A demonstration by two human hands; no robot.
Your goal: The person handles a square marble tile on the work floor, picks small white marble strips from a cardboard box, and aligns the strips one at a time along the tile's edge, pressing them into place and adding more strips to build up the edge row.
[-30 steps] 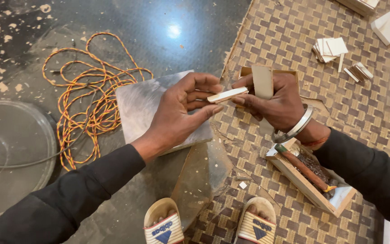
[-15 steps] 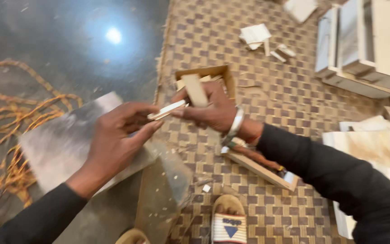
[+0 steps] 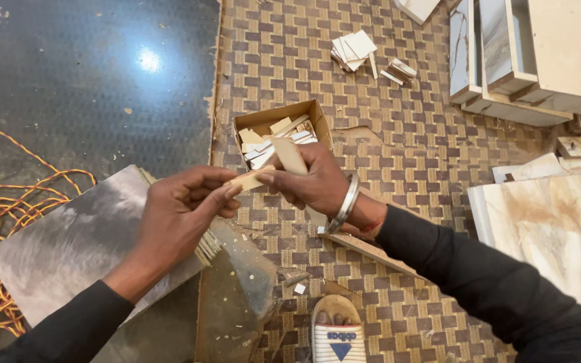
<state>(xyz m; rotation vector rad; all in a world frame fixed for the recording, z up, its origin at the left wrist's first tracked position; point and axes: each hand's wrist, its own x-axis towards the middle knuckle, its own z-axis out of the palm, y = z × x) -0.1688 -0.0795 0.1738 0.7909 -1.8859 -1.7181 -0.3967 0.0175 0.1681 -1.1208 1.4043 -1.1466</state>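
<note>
My left hand (image 3: 183,208) pinches one end of a thin pale wooden strip (image 3: 247,179) between thumb and fingers. My right hand (image 3: 314,183), with a metal bangle on the wrist, grips the other end of that strip and also holds a second, wider pale strip (image 3: 289,154) that sticks up from the fist. Both hands hover above a woven brown mat (image 3: 398,175). Just behind them lies an open cardboard box (image 3: 249,124) filled with several similar wood offcuts.
A grey laminate board (image 3: 68,242) lies under my left forearm, with an orange cord (image 3: 15,202) coiled at the left. Loose wood pieces (image 3: 354,50) lie far on the mat. Marbled panels and drawer-like boxes (image 3: 526,60) stand at the right. A sandalled foot (image 3: 336,333) shows below.
The view has swung to the right: the cord slid toward the left edge and the panels at the right came into sight. Both hands keep their hold on the strip.
</note>
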